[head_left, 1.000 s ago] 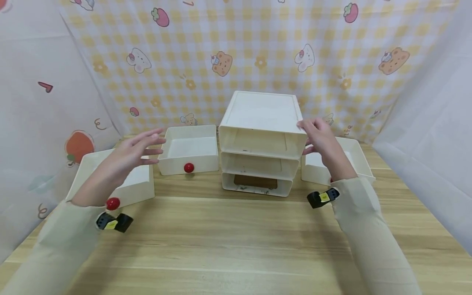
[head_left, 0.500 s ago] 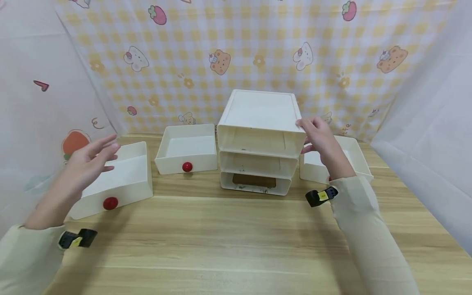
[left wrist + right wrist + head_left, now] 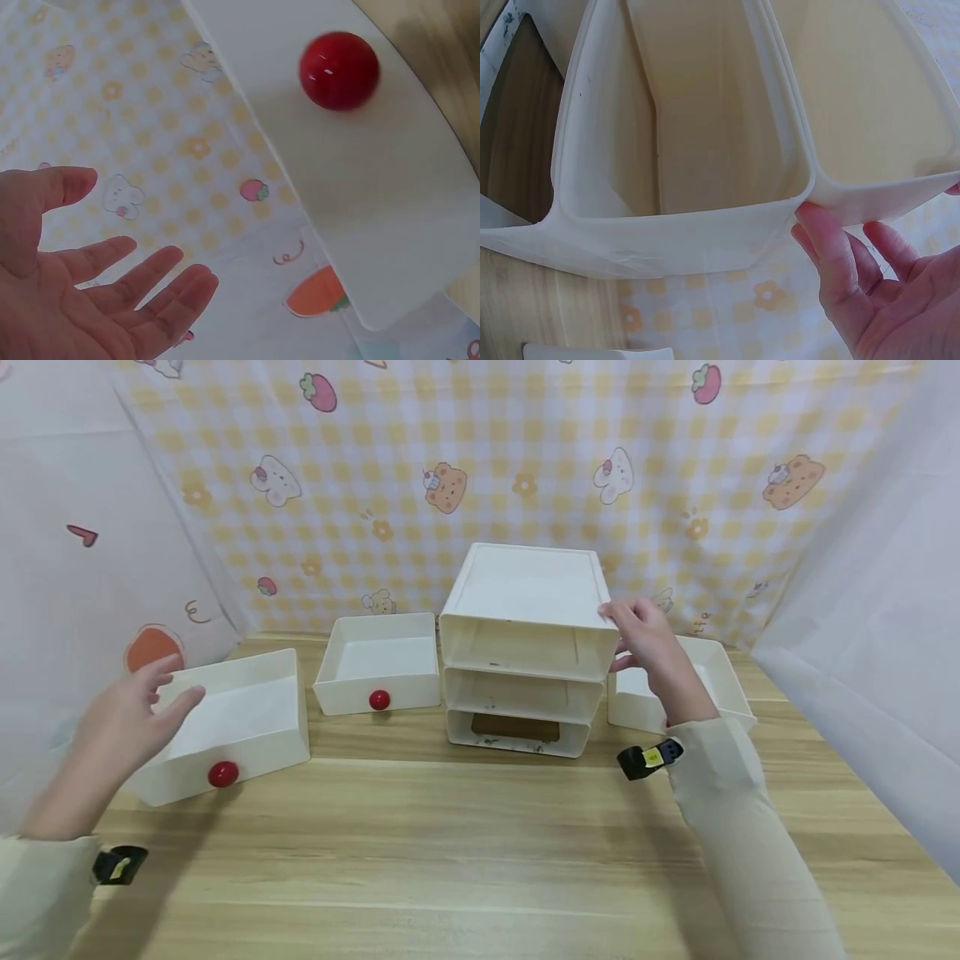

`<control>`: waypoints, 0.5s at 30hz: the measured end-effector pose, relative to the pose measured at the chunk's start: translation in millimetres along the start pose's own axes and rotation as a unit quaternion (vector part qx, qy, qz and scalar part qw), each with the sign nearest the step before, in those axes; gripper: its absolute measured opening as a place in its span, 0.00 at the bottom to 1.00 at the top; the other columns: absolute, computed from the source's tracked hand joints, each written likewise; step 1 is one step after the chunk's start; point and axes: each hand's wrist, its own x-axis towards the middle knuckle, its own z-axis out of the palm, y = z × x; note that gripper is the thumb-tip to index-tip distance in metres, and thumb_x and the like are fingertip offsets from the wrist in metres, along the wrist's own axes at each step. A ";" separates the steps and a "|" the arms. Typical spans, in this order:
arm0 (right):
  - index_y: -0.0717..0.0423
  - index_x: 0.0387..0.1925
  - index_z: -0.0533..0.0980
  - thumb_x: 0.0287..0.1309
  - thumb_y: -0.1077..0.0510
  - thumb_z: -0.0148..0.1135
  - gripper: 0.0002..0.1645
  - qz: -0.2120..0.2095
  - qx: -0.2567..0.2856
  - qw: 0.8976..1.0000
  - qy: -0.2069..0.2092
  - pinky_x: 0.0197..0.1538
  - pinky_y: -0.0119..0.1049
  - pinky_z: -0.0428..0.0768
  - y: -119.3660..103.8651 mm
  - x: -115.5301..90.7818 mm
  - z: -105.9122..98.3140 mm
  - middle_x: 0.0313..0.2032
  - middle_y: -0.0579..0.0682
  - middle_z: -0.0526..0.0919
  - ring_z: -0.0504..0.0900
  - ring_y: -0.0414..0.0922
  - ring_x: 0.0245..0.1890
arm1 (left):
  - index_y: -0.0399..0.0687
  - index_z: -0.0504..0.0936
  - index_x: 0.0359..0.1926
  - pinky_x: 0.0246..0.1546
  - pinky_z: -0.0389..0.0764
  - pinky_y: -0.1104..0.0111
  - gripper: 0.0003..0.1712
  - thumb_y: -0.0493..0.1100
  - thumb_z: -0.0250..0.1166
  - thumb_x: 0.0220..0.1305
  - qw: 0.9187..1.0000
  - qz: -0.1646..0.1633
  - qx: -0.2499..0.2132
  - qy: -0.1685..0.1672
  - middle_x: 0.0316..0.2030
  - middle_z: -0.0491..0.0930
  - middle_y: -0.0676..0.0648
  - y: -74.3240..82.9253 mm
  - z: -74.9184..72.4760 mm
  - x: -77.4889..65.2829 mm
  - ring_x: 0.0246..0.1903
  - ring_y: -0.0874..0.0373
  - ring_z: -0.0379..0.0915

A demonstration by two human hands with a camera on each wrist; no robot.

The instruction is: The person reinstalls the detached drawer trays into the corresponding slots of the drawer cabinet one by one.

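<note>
A white three-tier drawer cabinet [image 3: 528,585] stands on the table, its three compartments without drawers. My right hand [image 3: 641,631] holds it by the top right front corner, one digit over the top edge and the others against the side wall. In the right wrist view, fingertips [image 3: 817,217] touch that wall by the divider below the top compartment. My left hand [image 3: 123,727], fingers spread and holding nothing, hovers over the left end of a white drawer [image 3: 262,760] with a red round knob [image 3: 223,774]. That drawer's front [image 3: 322,172] fills much of the left wrist view.
A second white drawer [image 3: 405,691] with a red knob sits left of the cabinet. Another drawer [image 3: 723,681] lies to the right, partly behind my right hand and wrist. A checked cloth [image 3: 525,443] hangs behind the wooden table [image 3: 420,835].
My left hand has moved left and toward me, from near the middle drawer to over the leftmost drawer's left end. The right hand stays on the cabinet.
</note>
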 end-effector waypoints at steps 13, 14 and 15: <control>0.50 0.36 0.63 0.61 0.41 0.46 0.17 0.004 0.000 1.000 0.001 0.24 0.31 0.81 -0.2 1.1 0.4 0.41 0.49 0.67 0.78 0.39 0.25 | 0.18 0.42 0.65 0.51 0.57 0.32 0.40 0.47 0.47 0.69 0.995 -0.044 0.063 -0.068 0.59 0.51 0.17 -48.1 4.4 6.9 0.55 0.21 0.50; 0.50 0.36 0.63 0.61 0.41 0.46 0.17 0.004 0.002 1.000 0.001 0.24 0.31 0.81 -0.4 0.9 0.4 0.41 0.49 0.67 0.78 0.38 0.25 | 0.18 0.41 0.64 0.52 0.56 0.32 0.40 0.47 0.47 0.69 0.994 -0.054 0.061 -0.077 0.60 0.49 0.16 -51.9 4.6 7.0 0.56 0.21 0.48; 0.50 0.36 0.63 0.61 0.41 0.46 0.17 0.004 0.003 1.000 0.000 0.24 0.31 0.81 -0.5 1.1 0.4 0.41 0.49 0.67 0.78 0.38 0.25 | 0.17 0.41 0.64 0.52 0.55 0.32 0.41 0.47 0.46 0.69 0.993 -0.063 0.059 -0.084 0.60 0.47 0.16 -55.9 5.2 7.2 0.57 0.20 0.46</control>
